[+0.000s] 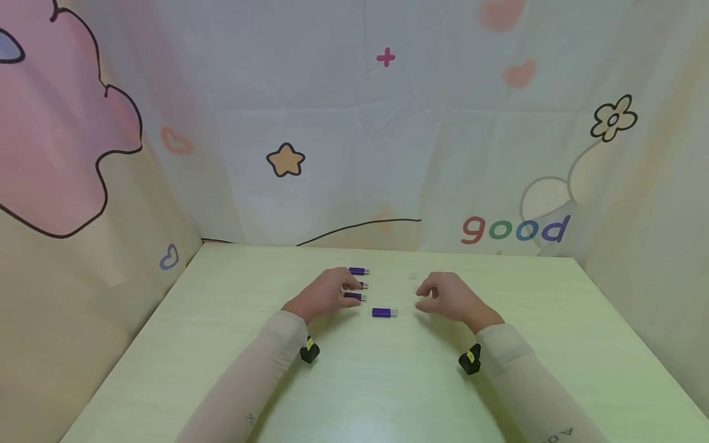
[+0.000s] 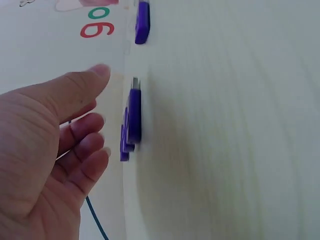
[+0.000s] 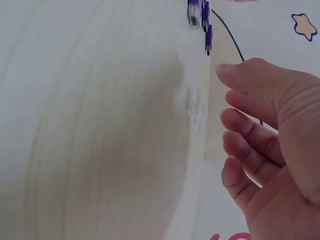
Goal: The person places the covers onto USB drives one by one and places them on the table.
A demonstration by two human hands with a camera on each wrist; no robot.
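My left hand (image 1: 327, 294) hovers over the table beside three purple USB sticks, its thumb and fingers apart and holding nothing. The rear stick (image 1: 358, 271), the middle one, partly hidden by the fingers, and the front stick (image 1: 354, 297) lie in a column, metal plugs pointing right. Another purple USB stick (image 1: 382, 312) lies nearer the front, between the hands, with a clear cap on its plug end. My right hand (image 1: 451, 296) hovers to the right, fingers loosely curved around nothing. Close by it in the right wrist view lie small clear plastic caps (image 3: 195, 107), blurred together.
The pale wooden table (image 1: 376, 381) reaches back to a printed curtain (image 1: 343, 178), which also closes off both sides. A small clear cap (image 1: 412, 275) sits toward the rear edge. Black devices hang at both wrists.
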